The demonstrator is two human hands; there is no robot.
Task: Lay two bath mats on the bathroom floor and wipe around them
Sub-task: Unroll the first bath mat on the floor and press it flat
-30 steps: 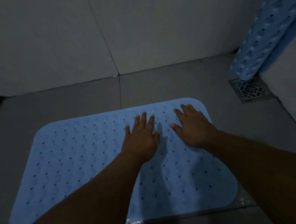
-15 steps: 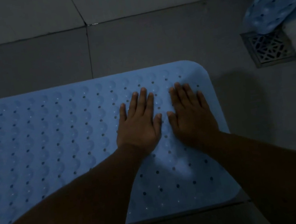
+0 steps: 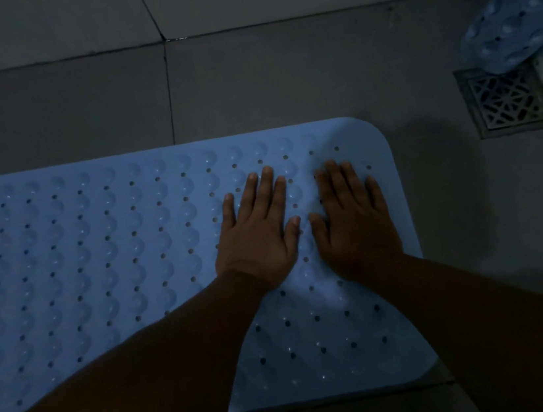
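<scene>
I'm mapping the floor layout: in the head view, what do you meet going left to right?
Flat mat → left hand → right hand → floor drain → second mat, propped in the corner.

Dim, bluish light, forearms nearly black in the foreground, a soft shadow on the floor point(image 3: 450, 182) right of the mat point(image 3: 97, 256), faint grain, wide-angle bending at the edges
</scene>
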